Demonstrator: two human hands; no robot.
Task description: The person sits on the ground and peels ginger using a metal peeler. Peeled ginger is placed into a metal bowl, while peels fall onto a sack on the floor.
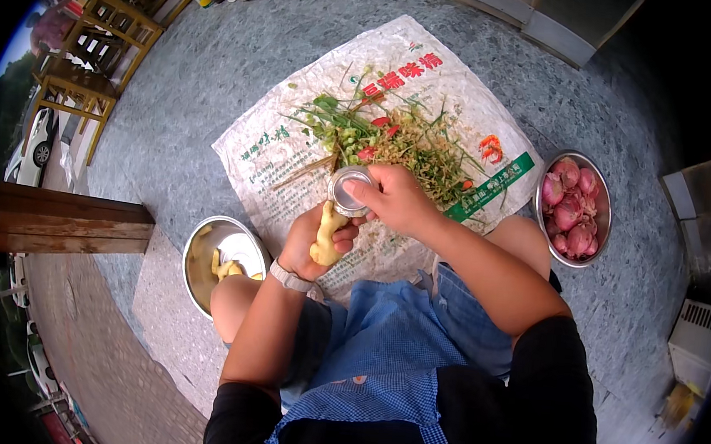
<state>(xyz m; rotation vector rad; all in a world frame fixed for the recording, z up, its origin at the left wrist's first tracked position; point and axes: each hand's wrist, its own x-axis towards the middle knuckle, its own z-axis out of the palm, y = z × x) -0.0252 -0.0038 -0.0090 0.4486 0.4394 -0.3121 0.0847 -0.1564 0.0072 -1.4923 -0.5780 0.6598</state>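
Observation:
My left hand (305,246), with a watch on its wrist, grips a pale, mostly peeled piece of ginger root (328,238). In my right hand (402,199) is a small round metal lid (350,190), thumb across its hollow face. The lid's lower rim meets the upper end of the ginger. Beyond both hands, a heap of vegetable trimmings (393,137) lies on a flattened white woven sack (263,127). To the left, a steel bowl (192,272) contains several ginger pieces (225,267); my knee hides part of it.
A steel bowl (606,232) of red onions (572,208) stands right of my knee. Wooden chairs (103,45) are at the upper left, near a wooden post (61,224). Cabinets (558,34) line the far side. A person (51,26) and parked cars (31,146) appear outside.

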